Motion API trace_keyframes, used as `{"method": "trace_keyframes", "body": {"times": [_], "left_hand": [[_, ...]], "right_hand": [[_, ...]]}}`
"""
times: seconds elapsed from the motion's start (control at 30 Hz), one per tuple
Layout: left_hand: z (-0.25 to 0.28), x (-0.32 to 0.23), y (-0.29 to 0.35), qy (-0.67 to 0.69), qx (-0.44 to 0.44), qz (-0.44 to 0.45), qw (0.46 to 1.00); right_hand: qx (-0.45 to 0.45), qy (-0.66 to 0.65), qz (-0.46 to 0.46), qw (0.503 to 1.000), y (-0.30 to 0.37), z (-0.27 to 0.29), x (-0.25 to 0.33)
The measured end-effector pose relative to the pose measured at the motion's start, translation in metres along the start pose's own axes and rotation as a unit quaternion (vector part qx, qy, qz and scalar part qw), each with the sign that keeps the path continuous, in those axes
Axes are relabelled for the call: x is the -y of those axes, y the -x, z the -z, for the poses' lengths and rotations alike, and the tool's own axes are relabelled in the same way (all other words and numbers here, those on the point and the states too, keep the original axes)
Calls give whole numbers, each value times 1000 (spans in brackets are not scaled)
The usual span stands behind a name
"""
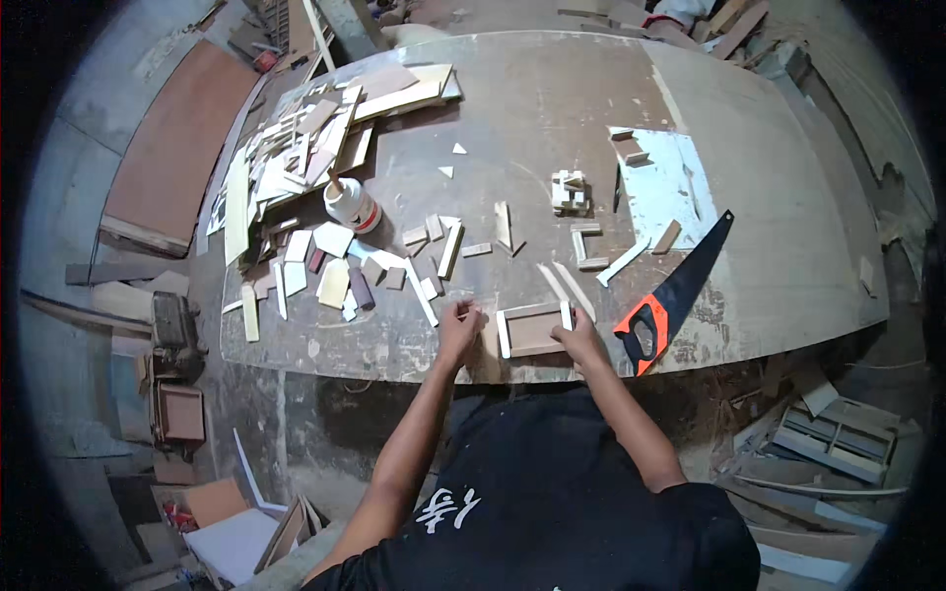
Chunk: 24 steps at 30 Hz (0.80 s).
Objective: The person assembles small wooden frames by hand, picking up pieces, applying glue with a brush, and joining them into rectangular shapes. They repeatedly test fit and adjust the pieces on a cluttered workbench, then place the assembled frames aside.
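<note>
At the table's near edge lies a small rectangular wooden frame (504,335) with pale end strips and a brown inside. My right hand (581,342) grips its right end, thumb and fingers closed around the pale strip. Just left of the frame, my left hand (460,330) is closed with its fingertips together; whatever they may pinch is too small to make out. Two thin wooden strips (564,284) lie behind the frame, close to my right fingers. A handsaw (680,286) with an orange and black handle rests to the right of my right hand.
A white glue bottle (352,207) stands left of centre, beside a heap of wood offcuts (325,138). Short blocks (450,250) lie scattered ahead of my left hand. A small stacked-block piece (570,193) and a pale blue sheet (670,182) are farther right on the table (778,197).
</note>
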<state>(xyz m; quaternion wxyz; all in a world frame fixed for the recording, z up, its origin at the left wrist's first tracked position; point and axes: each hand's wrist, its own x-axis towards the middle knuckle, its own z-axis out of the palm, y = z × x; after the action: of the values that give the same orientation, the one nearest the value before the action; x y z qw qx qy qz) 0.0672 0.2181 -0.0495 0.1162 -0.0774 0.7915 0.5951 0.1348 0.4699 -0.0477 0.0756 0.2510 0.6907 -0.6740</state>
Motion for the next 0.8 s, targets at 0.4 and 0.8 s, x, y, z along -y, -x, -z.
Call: {"method": "trace_keyframes", "body": {"times": [0.4,0.8], "left_hand": [[54,42,29,72,-32,73,994],[60,21,7,22,62,18,998]], "right_hand": [[9,315,38,948,17,0,11],[-129,466,38,875,-41,13,7]]}}
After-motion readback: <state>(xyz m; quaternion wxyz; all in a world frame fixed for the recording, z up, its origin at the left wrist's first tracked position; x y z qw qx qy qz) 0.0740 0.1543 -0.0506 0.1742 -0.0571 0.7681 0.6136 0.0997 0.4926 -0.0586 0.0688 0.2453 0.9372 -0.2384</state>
